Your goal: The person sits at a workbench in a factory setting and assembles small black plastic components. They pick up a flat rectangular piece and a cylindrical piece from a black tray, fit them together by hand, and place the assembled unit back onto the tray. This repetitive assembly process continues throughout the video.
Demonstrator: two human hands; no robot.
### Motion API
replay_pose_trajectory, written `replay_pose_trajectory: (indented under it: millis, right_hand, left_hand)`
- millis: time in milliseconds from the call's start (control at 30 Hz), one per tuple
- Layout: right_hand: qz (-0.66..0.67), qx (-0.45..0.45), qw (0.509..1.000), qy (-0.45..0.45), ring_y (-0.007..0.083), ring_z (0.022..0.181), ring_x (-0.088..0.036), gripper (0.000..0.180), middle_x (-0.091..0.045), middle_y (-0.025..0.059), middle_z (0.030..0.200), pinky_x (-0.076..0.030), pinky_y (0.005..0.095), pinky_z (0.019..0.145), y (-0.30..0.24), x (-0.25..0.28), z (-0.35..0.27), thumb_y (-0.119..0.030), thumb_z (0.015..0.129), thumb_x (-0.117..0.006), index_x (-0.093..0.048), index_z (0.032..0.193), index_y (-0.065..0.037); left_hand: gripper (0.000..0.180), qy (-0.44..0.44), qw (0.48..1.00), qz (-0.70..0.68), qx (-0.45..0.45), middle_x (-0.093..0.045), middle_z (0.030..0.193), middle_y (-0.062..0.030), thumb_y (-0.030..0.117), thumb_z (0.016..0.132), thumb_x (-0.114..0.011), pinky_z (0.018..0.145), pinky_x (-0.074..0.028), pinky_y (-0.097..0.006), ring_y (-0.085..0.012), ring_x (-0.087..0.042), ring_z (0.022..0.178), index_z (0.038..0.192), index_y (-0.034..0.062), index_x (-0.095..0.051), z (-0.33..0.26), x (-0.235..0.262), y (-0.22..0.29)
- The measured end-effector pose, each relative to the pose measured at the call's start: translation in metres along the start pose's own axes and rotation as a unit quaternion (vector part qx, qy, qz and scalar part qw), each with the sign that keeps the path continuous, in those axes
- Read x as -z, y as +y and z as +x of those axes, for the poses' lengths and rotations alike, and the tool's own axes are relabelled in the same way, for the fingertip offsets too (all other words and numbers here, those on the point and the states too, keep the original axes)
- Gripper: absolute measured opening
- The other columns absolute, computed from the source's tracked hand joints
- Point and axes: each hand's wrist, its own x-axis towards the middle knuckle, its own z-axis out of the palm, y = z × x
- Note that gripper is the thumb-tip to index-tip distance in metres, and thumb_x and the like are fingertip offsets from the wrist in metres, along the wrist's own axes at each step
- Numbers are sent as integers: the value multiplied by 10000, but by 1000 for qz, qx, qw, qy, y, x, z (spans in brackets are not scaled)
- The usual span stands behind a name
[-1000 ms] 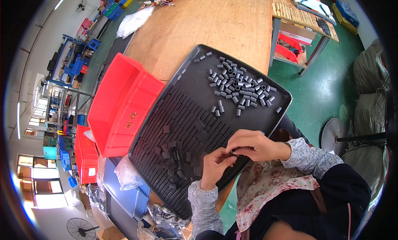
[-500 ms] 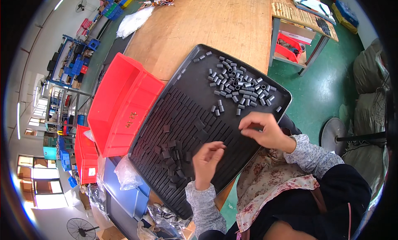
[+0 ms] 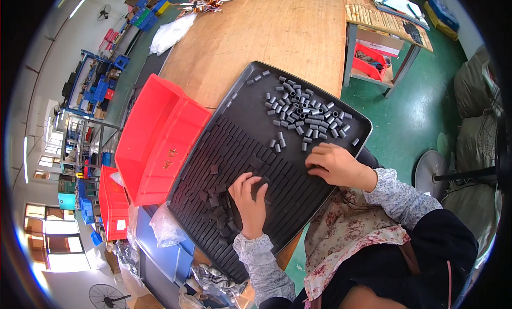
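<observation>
A large black tray [image 3: 250, 101] lies tilted across the table in front of me. Rows of thin black strips [image 3: 234, 143] cover much of its floor, and loose flat black pieces [image 3: 216, 202] are heaped on them at the left. My left hand [image 3: 249, 205] is over the strips beside that heap, thumb and fingers apart, holding nothing visible. Near the tray's right side, my right hand [image 3: 338, 165] has its fingers curled down close to the strips; whatever lies between the fingertips is hidden. Short grey tubes [image 3: 301, 114] form a loose pile beyond it.
A red bin [image 3: 160, 143] stands against the tray's left edge, with another red bin [image 3: 112, 202] behind it. The wooden table [image 3: 266, 26] extends away, bearing a wire bundle [image 3: 210, 0] at its far end. A side bench [image 3: 386, 21] stands at the far right.
My left hand has moved left and away from me, and its fingers have spread. My right hand has shifted slightly and its fingers have curled lower. The view has tilted a little.
</observation>
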Motion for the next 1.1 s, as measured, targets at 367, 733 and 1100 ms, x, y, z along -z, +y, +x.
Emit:
replay_pose_trajectory:
  millis: [367,733,1100]
  right_hand:
    - [-80,29,996,39,270,941,-568,377,-609,59,1074,-477,371,861,16,-8,15,74,676,-657,-653,1027,-63]
    - [570,-138,810,-20,62,801,-601,100,-636,2,877,-493,227,728,-29,-10,9,-37,903,-672,-616,985,-23]
    - [403,-111,908,34,106,727,-613,84,-641,30,836,-484,261,623,-28,-25,4,-38,839,-715,-643,879,-25]
  left_hand:
    - [162,-56,932,-338,120,-647,908,-65,-6,839,-717,644,-448,-194,-51,-554,732,837,12,-557,-16,-7,10]
    - [239,-187,860,-443,171,-660,1061,-127,-28,872,-687,803,-543,-272,-159,-657,911,1095,-65,-610,-20,-13,29]
    - [175,-95,837,-502,196,-661,988,-185,11,964,-567,849,-559,-320,-222,-667,930,1083,-9,-441,-16,-18,34]
